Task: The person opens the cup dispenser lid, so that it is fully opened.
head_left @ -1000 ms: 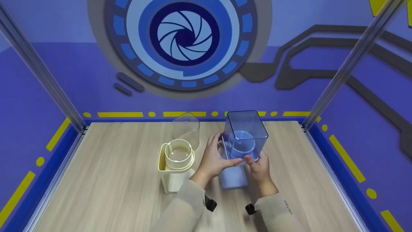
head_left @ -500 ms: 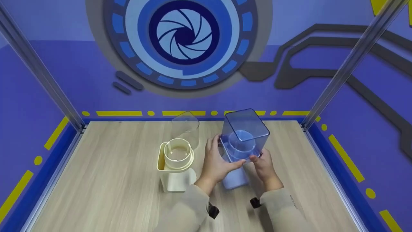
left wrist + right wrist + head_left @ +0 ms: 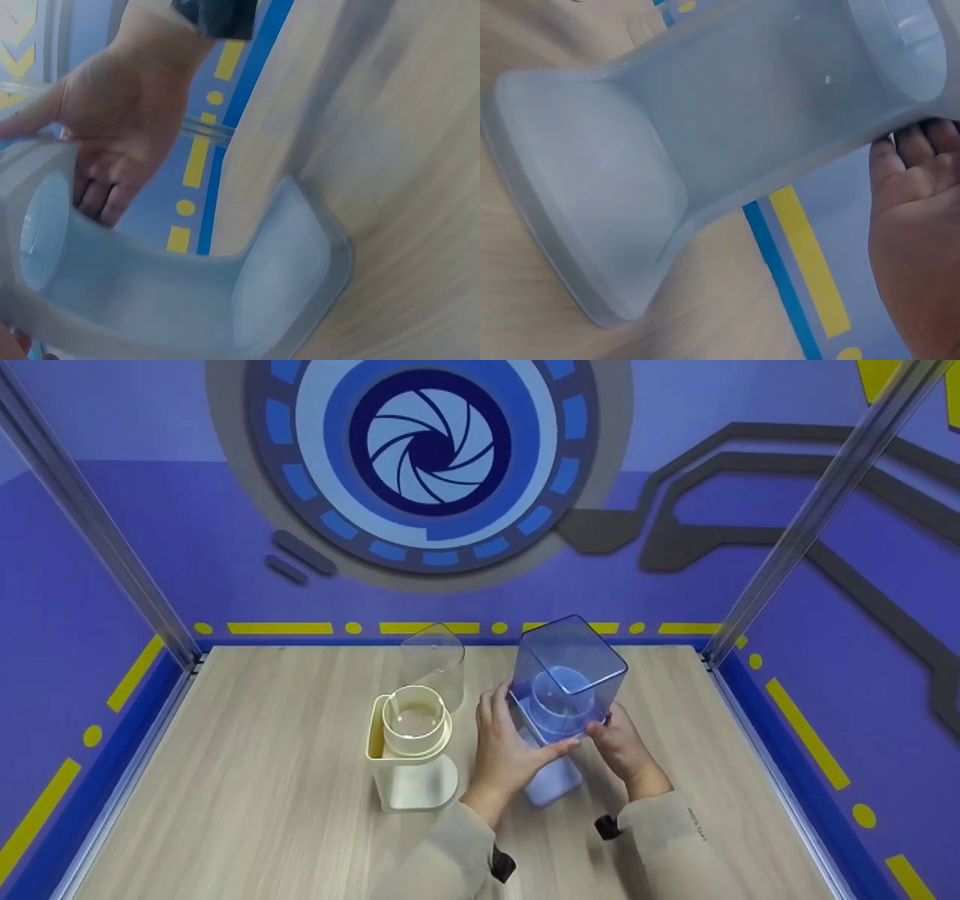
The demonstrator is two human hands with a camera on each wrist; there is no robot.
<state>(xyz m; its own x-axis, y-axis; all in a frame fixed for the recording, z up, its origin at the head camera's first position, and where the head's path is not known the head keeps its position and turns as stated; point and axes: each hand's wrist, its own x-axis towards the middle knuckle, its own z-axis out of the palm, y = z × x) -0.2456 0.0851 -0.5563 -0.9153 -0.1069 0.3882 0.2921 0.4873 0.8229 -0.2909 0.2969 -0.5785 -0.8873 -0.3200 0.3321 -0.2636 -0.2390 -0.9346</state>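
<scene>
Both hands on the blue dispenser (image 3: pixel 559 712) now, mid-worktop (image 3: pixel 225 780), just right of the cream dispenser (image 3: pixel 411 750). Left hand (image 3: pixel 510 739) wraps its left side, thumb across the front; right hand (image 3: pixel 619 739) pinches the right edge of the clear blue hopper (image 3: pixel 570 667). Grip closed on both sides. The wrist views show the base (image 3: pixel 292 277) tilted, not flat. Looks like mid-seating or twisting the hopper on the base; the next move prob. needs both parts squared up, steady pressure.
</scene>
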